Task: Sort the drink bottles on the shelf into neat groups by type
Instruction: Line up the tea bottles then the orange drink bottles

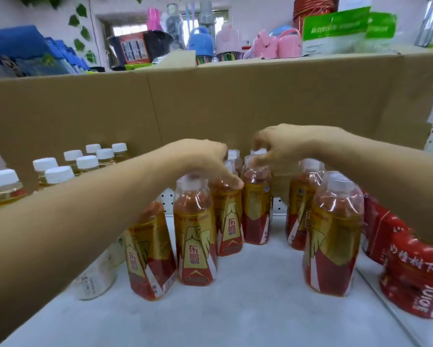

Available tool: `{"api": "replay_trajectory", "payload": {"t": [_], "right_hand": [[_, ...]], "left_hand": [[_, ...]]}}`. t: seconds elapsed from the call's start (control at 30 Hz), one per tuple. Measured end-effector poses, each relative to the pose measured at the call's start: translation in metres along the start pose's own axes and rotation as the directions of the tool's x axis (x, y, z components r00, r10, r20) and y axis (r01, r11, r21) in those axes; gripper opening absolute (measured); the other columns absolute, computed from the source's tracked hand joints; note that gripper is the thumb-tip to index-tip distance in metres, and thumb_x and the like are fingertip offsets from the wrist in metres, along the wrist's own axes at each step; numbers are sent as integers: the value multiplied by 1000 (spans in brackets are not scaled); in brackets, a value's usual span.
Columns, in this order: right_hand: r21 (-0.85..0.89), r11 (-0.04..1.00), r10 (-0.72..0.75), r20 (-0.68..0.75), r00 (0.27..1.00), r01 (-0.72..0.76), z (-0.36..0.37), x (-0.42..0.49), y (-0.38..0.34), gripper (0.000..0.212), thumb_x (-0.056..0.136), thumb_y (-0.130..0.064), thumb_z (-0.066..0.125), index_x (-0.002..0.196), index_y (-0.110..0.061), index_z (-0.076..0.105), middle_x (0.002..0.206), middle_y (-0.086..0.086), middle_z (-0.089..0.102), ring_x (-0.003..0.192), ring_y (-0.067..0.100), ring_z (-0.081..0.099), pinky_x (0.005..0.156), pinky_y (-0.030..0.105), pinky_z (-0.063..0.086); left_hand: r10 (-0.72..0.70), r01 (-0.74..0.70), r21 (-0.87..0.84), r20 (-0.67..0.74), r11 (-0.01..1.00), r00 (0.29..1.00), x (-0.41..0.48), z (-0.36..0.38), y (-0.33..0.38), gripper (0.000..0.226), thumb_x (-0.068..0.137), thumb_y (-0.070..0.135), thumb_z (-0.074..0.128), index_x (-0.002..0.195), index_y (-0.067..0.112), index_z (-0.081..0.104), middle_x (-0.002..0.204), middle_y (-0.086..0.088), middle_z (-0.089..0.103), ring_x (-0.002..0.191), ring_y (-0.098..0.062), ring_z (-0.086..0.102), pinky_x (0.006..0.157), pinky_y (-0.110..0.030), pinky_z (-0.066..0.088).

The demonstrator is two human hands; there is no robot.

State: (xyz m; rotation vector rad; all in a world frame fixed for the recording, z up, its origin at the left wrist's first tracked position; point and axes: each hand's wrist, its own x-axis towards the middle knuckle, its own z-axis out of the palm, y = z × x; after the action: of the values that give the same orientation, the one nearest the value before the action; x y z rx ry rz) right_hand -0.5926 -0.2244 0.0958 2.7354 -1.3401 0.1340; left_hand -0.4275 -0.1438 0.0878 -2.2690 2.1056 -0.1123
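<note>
sorting looks midway: white-capped yellow bottles (85,162) stand grouped at the shelf's (248,309) left, while the left hand (205,161) grips one red-gold energy drink bottle (226,209) and the right hand (278,144) pinches another's cap (259,154), two (333,234) standing apart.

open shelf floor (248,309) in front; red-gold bottles (196,236) crowd middle, cardboard wall (210,103) blocks behind

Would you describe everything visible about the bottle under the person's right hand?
The bottle is clear plastic with amber drink inside, a pale cap and a gold and red label. It stands upright on the white shelf, in front of the cardboard wall, at the back of the cluster. The right hand pinches its cap from above; a twin bottle held by the left hand crowds its left side.
</note>
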Motion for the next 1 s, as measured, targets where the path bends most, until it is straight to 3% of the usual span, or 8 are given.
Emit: {"api": "replay_trajectory", "payload": {"t": [0.1,0.2,0.33,0.5,0.67,0.73,0.9,1.0], "right_hand": [[80,996,-35,104,994,27,13,9,-15,45,92,-61,50,127,-33,52,103,-5,64,95,20,63,80,41,57],[162,986,-54,144,988,30,15,15,-11,34,92,-57,53,118,-35,57,101,-3,68,89,22,69,77,42,61],[158,978,-167,228,959,133,0,12,-1,20,92,-30,66,111,-35,63,96,-2,69,77,15,70,68,31,59],[211,967,-190,224,956,143,-3,0,7,32,88,-10,67,109,-33,65,92,-6,63,76,12,64,62,26,50],[261,963,-123,191,974,71,4,-1,7,42,84,-25,75,119,-35,53,108,-4,60,86,18,69,70,37,62],[257,965,-93,167,982,48,8,-2,7,45,83,-32,77,119,-34,50,105,-1,62,83,19,69,64,33,61],[238,968,-117,171,978,74,9,2,6,38,82,-25,76,107,-41,54,107,4,66,89,23,69,75,44,61],[225,972,-107,166,980,68,11,2,5,40,82,-25,76,109,-42,52,111,2,64,92,23,68,77,43,61]], "left_hand": [[3,0,-47,55,999,998,13,5,0,86,75,66,72,140,16,44,125,-4,63,92,-22,68,86,-42,57],[36,-20,-146,104,989,994,15,4,-7,88,75,56,78,146,20,39,131,-2,60,100,-23,66,85,-42,58],[66,-44,-182,116,982,991,11,0,-12,64,82,33,80,135,27,45,107,6,62,88,-19,69,70,-33,59],[55,-43,-155,72,987,996,15,3,-12,63,81,28,81,134,30,47,111,3,60,88,-22,71,75,-39,61],[43,-38,-153,32,987,999,19,3,-6,64,80,24,81,134,31,48,112,4,58,95,-20,65,69,-32,52],[36,-32,-173,22,984,999,20,4,-5,65,79,24,82,134,31,49,107,2,63,92,-21,68,68,-32,53],[29,-25,-229,13,973,1000,22,7,-3,71,78,27,83,139,30,46,124,-5,62,91,-27,72,85,-48,59],[27,-28,-223,-8,974,1000,23,7,-1,77,78,31,83,144,28,44,123,-4,62,90,-22,69,86,-43,58]]}}
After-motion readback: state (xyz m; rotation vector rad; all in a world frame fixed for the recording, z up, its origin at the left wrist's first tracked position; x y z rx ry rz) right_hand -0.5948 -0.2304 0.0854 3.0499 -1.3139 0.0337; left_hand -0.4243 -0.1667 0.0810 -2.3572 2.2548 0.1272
